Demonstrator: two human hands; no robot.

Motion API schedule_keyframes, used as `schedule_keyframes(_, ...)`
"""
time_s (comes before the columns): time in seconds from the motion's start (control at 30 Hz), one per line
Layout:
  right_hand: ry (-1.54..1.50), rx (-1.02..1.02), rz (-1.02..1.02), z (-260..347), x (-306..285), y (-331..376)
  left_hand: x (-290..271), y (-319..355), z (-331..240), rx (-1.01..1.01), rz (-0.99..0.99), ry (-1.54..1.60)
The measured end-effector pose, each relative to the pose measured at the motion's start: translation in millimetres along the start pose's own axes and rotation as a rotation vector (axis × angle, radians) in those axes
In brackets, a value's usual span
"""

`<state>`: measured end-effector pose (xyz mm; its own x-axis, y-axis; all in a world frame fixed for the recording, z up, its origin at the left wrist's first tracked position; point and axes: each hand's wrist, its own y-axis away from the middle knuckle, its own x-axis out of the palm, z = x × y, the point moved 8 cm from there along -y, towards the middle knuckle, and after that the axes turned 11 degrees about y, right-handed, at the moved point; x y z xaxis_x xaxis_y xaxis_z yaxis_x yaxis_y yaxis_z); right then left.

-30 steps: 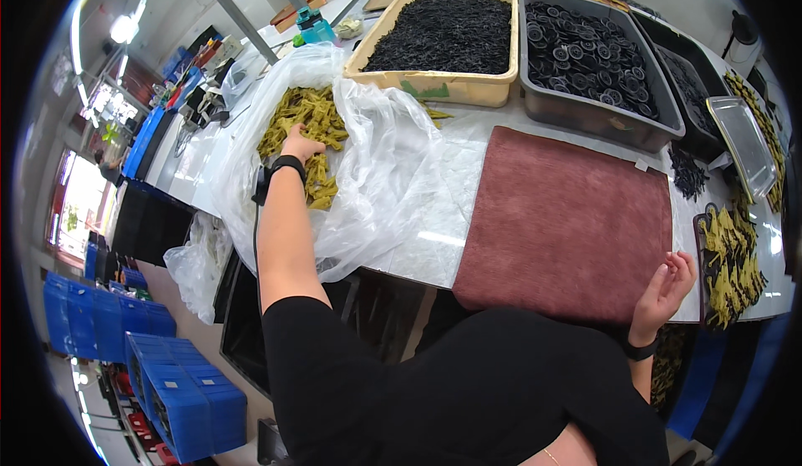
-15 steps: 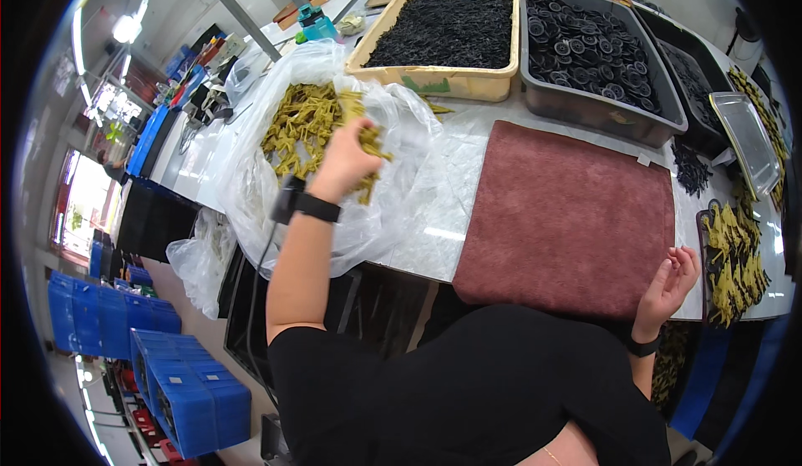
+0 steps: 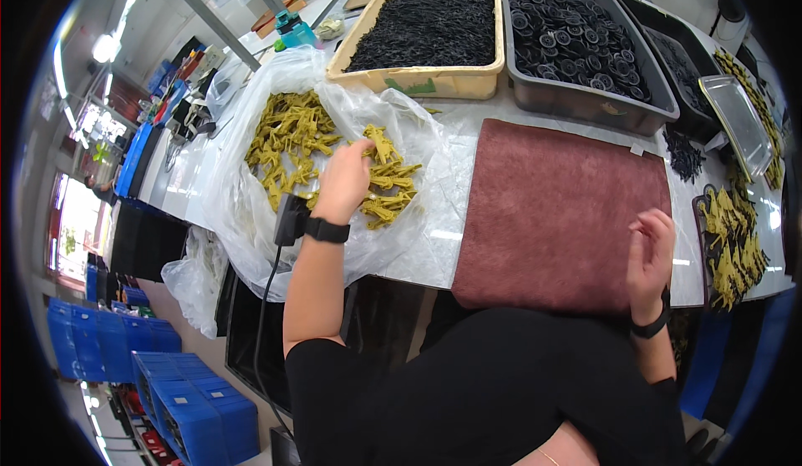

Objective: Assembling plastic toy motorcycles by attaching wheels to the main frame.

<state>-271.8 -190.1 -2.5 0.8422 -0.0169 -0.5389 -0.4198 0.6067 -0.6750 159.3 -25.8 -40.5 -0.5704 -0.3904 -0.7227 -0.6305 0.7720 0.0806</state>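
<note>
My curled left hand (image 3: 345,179) is among small, irregular olive-yellow pieces (image 3: 288,128) on clear plastic sheeting (image 3: 227,211), any grip hidden; light raking should spread them best. My half-open right hand (image 3: 652,253) looks empty, over maroon cloth (image 3: 543,224).

Blue crates (image 3: 213,420) lower left (bright window (image 3: 75,225) beyond); teal bottle (image 3: 295,32).

The window (image 3: 73,220) glares white; fisheye edges curve and darken.

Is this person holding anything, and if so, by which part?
The left hand is at the olive-yellow pieces; whether it grips any, and where, cannot be told. The right hand, near the maroon cloth, shows nothing held.
</note>
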Motion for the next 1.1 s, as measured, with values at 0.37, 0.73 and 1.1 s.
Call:
schedule_keyframes(0.37, -0.177, -0.265, 0.312, 89.1, 68.6, -52.9, -18.7, -30.1, -44.4, 0.636, -0.109, -0.593)
schedule_keyframes(0.73, -1.017, 0.601, 0.961, 55.4, 133.9, -43.4, 59.5, 81.5, -169.1, 1.112, 0.298, 0.566)
schedule_keyframes(1.1, -1.306, 0.857, 0.908, 21.3, 131.7, -17.0, 53.2, 54.0, -187.6, 0.948, 0.005, 0.242)
